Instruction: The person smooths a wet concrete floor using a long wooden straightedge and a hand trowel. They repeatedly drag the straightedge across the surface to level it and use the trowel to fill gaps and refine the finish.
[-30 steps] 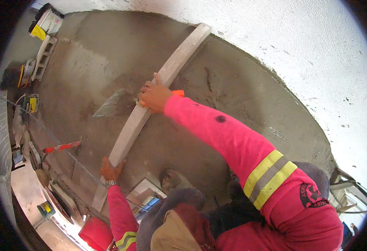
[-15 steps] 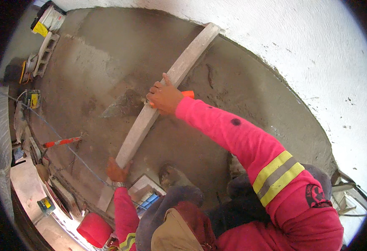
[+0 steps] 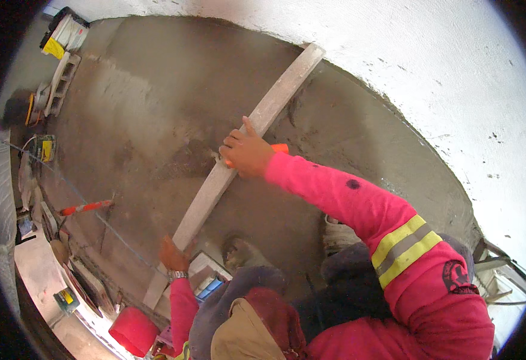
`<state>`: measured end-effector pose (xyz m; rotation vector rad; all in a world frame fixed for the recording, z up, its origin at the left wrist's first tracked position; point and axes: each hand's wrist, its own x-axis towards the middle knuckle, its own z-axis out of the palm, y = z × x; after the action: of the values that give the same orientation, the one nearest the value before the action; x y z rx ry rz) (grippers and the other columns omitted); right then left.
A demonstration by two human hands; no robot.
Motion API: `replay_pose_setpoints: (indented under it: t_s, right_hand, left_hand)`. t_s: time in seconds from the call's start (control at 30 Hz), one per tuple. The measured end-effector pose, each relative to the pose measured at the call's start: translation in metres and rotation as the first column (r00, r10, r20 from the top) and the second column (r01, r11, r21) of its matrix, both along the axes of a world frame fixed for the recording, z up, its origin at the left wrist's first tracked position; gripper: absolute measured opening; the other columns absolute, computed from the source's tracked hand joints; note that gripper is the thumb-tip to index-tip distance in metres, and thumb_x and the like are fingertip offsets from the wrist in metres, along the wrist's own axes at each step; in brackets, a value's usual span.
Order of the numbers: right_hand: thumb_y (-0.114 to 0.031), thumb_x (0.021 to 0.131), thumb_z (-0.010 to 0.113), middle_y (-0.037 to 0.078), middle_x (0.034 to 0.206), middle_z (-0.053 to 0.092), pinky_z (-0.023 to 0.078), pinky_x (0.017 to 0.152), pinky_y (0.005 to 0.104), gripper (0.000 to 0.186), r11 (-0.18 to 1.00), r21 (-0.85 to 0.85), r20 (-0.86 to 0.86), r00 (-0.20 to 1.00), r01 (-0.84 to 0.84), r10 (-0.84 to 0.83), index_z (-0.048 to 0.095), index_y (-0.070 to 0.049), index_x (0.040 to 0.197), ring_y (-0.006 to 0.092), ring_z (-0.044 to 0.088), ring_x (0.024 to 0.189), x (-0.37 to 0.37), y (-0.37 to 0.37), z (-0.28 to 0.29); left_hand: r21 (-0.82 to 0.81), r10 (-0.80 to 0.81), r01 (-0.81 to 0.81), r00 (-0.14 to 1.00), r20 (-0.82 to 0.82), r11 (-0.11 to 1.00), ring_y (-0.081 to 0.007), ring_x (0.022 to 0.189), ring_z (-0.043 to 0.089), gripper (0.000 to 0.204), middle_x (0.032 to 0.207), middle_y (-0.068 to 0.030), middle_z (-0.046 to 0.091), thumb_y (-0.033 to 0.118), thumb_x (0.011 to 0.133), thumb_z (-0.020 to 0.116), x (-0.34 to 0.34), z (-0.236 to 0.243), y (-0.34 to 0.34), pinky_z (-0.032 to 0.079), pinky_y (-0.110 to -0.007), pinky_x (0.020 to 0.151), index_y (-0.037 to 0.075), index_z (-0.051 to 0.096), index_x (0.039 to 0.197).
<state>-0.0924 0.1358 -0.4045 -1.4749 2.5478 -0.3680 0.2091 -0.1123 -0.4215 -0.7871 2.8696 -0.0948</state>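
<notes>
- With right hand [image 3: 248,153], clamps long straight pale-grey bar [image 3: 209,195] near mid-length, fingers curled over.
- Shows bright orange piece [image 3: 281,148] right beside that grip.
- With left hand [image 3: 173,255], wraps bar nearer its lower end; finger closure partly hidden.
- Beyond right grip, reaches foot of white rough wall [image 3: 407,66] with bar.
- Around both grips: grey-brown mortar-like surface [image 3: 125,132].

a building site: grey mortar floor [image 3: 173,114] along a white wall [image 3: 431,72] on the right, hollow concrete block [image 3: 63,85] and white bucket [image 3: 71,33] far left, red bucket [image 3: 134,332] near left.
</notes>
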Motion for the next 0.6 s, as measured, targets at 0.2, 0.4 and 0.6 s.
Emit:
replay_pose_setpoints:
  t_s: [0.2, 0.4, 0.6]
  right_hand:
    - [-0.028, 0.080, 0.059, 0.006, 0.102, 0.055, 0.025, 0.103, 0.0547, 0.030, 0.999, -0.006, -0.031, 0.999, -0.041, 0.041, 0.057, -0.011, 0.104, 0.0236, 0.048, 0.106, 0.011, 0.020, -0.001]
    - [-0.025, 0.075, 0.064, 0.009, 0.102, 0.055, 0.029, 0.102, 0.0508, 0.037, 0.995, -0.037, -0.021, 0.995, -0.098, 0.097, 0.056, -0.007, 0.106, 0.0256, 0.048, 0.105, 0.013, 0.019, 0.013]
    - [-0.021, 0.069, 0.068, 0.009, 0.103, 0.056, 0.032, 0.101, 0.0482, 0.039, 0.983, -0.148, -0.094, 0.991, -0.113, 0.099, 0.057, -0.007, 0.104, 0.0257, 0.050, 0.104, -0.017, -0.028, 0.025]
  left_hand:
    - [-0.080, -0.190, 0.182, 0.977, -0.099, 0.980, -0.0374, 0.085, 0.056, 0.080, 0.097, -0.0213, 0.058, 0.054, 0.057, 0.074, 0.025, -0.010, 0.003, 0.044, -0.046, 0.071, 0.000, 0.051, 0.111]
    - [0.047, -0.030, 0.032, 0.999, -0.025, 0.998, -0.0387, 0.085, 0.058, 0.082, 0.098, -0.0226, 0.059, 0.058, 0.058, 0.073, 0.039, -0.006, 0.001, 0.046, -0.046, 0.071, -0.001, 0.052, 0.111]
    - [0.013, 0.067, -0.066, 0.995, -0.080, 0.998, -0.0386, 0.087, 0.059, 0.084, 0.102, -0.0240, 0.059, 0.057, 0.056, 0.074, 0.003, 0.013, -0.026, 0.047, -0.045, 0.071, -0.003, 0.053, 0.111]
